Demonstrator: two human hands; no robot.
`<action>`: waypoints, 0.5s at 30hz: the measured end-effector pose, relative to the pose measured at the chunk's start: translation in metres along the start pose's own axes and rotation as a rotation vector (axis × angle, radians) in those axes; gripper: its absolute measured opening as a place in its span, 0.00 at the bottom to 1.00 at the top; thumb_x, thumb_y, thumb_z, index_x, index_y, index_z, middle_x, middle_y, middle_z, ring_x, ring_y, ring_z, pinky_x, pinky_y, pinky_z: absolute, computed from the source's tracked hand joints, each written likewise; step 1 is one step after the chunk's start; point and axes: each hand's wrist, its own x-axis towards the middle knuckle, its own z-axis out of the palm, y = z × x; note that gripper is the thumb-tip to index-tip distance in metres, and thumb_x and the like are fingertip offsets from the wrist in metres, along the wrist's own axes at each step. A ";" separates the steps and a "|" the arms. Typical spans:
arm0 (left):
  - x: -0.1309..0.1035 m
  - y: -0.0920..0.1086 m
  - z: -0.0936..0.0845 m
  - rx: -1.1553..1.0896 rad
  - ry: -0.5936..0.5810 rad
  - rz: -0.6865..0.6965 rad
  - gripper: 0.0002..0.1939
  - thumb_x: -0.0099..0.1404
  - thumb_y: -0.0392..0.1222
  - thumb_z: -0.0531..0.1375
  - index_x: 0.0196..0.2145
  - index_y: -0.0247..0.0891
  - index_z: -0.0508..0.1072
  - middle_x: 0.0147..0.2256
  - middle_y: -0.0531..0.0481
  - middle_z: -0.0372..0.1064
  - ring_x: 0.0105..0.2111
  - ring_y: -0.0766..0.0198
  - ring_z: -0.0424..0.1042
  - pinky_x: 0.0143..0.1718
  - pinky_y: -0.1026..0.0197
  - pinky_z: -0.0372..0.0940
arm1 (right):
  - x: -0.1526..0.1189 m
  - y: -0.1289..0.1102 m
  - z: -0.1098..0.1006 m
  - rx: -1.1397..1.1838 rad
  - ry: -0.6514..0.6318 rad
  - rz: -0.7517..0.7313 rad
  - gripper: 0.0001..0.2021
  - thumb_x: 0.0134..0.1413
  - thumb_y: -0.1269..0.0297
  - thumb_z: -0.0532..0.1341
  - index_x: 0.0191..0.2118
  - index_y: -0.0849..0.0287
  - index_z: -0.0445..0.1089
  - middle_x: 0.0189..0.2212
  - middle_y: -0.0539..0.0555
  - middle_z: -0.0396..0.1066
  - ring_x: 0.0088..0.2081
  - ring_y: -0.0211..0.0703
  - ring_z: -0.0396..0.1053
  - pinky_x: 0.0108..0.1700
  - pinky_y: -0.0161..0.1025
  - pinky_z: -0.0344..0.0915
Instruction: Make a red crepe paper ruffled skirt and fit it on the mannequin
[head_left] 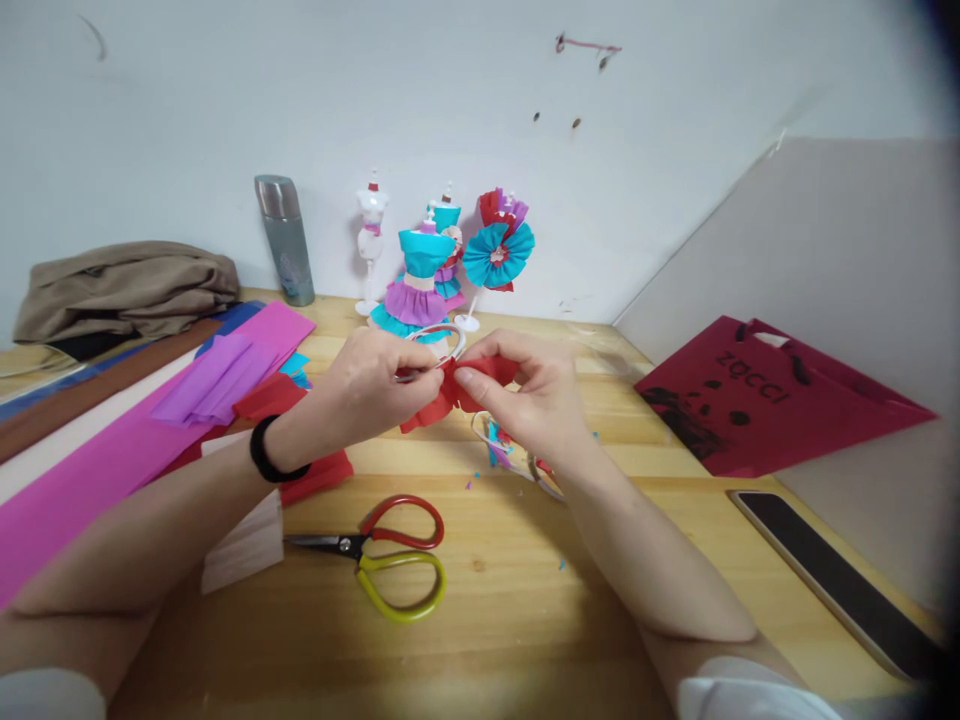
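Between my two hands is a piece of red crepe paper [487, 370], pinched and gathered at its middle. My left hand [382, 375] grips the paper's left part between thumb and finger, and a thin white loop [457, 345] stands out from these fingers. My right hand [536, 390] pinches the right part with thumb and forefinger. Both hands are closed, above the wooden table [495, 590]. Below the left wrist lie scissors [375, 555] with one red and one yellow handle, blades partly spread. Under the right hand are a white cord [480, 430] and small coloured scraps [496, 445], partly hidden.
Crepe paper strips [97, 490] in several colours lie at left. Behind stand small dress-form mannequins [425, 255] with paper outfits and a grey thermos [285, 240]. A brown cloth [127, 290] is at far left; a red bag [765, 405] and a phone [825, 580] at right.
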 end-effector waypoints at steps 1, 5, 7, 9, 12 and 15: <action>0.000 0.000 0.000 0.011 -0.002 0.004 0.14 0.62 0.32 0.54 0.19 0.35 0.65 0.18 0.56 0.53 0.22 0.70 0.53 0.24 0.62 0.47 | 0.000 -0.001 0.000 0.009 -0.016 0.000 0.03 0.51 0.65 0.64 0.28 0.56 0.72 0.25 0.50 0.73 0.27 0.42 0.69 0.30 0.41 0.66; 0.000 0.000 0.000 0.045 -0.011 0.025 0.17 0.63 0.33 0.53 0.17 0.35 0.63 0.18 0.55 0.53 0.22 0.69 0.52 0.24 0.62 0.47 | -0.001 -0.003 -0.001 0.047 -0.057 0.001 0.04 0.51 0.65 0.64 0.27 0.55 0.72 0.24 0.51 0.72 0.26 0.43 0.69 0.29 0.42 0.65; 0.000 0.000 0.001 0.047 0.007 0.029 0.16 0.63 0.34 0.53 0.17 0.35 0.64 0.17 0.56 0.53 0.22 0.70 0.52 0.24 0.62 0.47 | 0.000 -0.002 -0.001 0.037 -0.038 -0.002 0.04 0.51 0.65 0.64 0.27 0.55 0.72 0.24 0.50 0.72 0.26 0.42 0.68 0.29 0.41 0.65; 0.000 -0.002 0.002 0.041 0.035 0.041 0.15 0.63 0.34 0.54 0.18 0.35 0.66 0.17 0.56 0.53 0.21 0.70 0.52 0.24 0.62 0.47 | 0.001 -0.002 -0.002 0.032 0.008 0.005 0.04 0.51 0.64 0.64 0.27 0.55 0.72 0.24 0.50 0.72 0.26 0.42 0.68 0.29 0.41 0.65; -0.001 -0.003 0.003 0.028 0.064 0.067 0.14 0.63 0.35 0.54 0.21 0.35 0.70 0.18 0.57 0.55 0.21 0.70 0.52 0.24 0.63 0.48 | 0.003 0.000 -0.001 0.088 0.022 0.042 0.05 0.51 0.62 0.65 0.27 0.55 0.71 0.24 0.50 0.71 0.26 0.42 0.68 0.29 0.41 0.65; -0.001 -0.003 0.002 0.030 0.068 0.087 0.14 0.64 0.35 0.54 0.21 0.35 0.70 0.18 0.57 0.56 0.21 0.70 0.52 0.24 0.63 0.47 | 0.003 0.000 -0.001 0.170 -0.041 0.113 0.06 0.50 0.61 0.65 0.27 0.55 0.69 0.23 0.50 0.70 0.26 0.42 0.68 0.28 0.40 0.66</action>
